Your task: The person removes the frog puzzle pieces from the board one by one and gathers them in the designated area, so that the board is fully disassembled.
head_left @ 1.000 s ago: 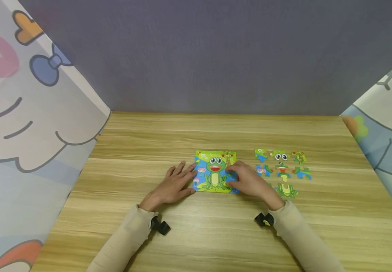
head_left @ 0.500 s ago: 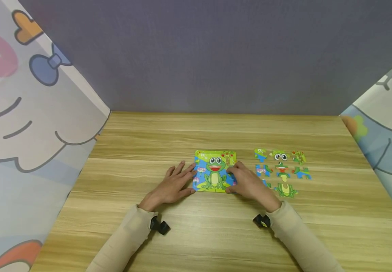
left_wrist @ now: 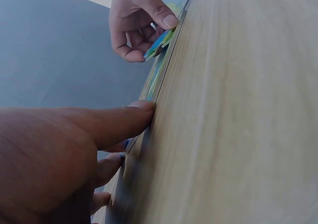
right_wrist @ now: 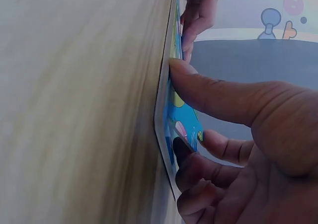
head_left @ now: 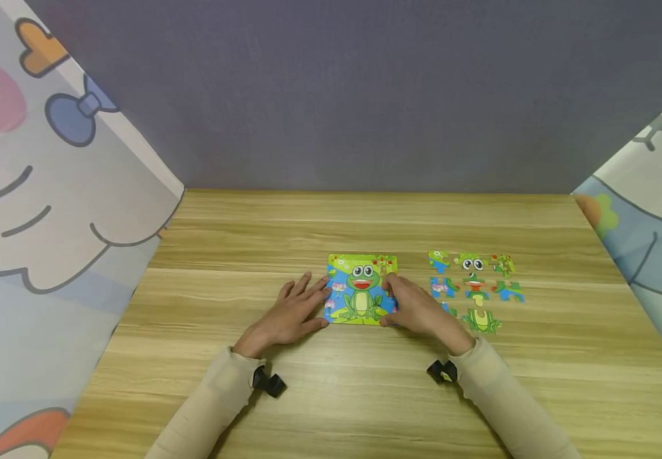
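A frog puzzle board [head_left: 360,259] lies flat on the wooden table. My left hand [head_left: 282,319] rests at its left edge, fingers spread and straight, the tips touching the border. At the board's lower right corner, my right hand [head_left: 423,309] pinches a puzzle piece between thumb and fingers. In the right wrist view this blue puzzle piece [right_wrist: 185,117], with a pink spot, is tilted against the board, one edge raised. From the left wrist view, the puzzle piece [left_wrist: 160,42] shows slanted under the right thumb. In the head view the right hand mostly hides it.
To the right of the board several loose frog puzzle pieces lie in rough rows, among them an eyes piece [head_left: 472,264] and a legs piece [head_left: 481,320]. A grey panel [head_left: 377,95] stands behind the table, with cartoon-printed walls [head_left: 73,210] at both sides.
The right hand has shifted slightly left and its thumb has come down to the board's lower right corner, bringing the puzzle piece over it. The left hand has stayed in place.
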